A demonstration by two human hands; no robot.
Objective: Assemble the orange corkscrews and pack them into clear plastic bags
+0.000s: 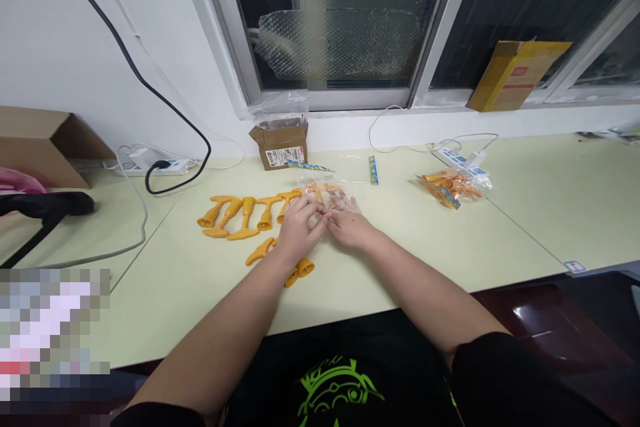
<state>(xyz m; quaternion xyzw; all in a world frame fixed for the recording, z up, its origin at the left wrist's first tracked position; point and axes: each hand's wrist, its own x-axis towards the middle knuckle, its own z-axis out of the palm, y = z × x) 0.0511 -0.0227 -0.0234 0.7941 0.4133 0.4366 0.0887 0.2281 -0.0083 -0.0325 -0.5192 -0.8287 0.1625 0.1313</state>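
My left hand and my right hand meet over the table, with fingertips pinched together at the near edge of a clear plastic bag. Orange-yellow plastic shows inside the bag, partly covered by my fingers. Left of my hands lies a row of several orange-yellow plastic pieces with T-shaped handles and flared, cup-like ends. More such pieces lie nearer to me, partly hidden under my left wrist. What exactly sits between my fingertips is too small to make out.
A filled bag of orange pieces lies on the right, before a power strip. Patterned header strips lie behind my hands. A small open carton stands at the wall. Cables and another power strip are left.
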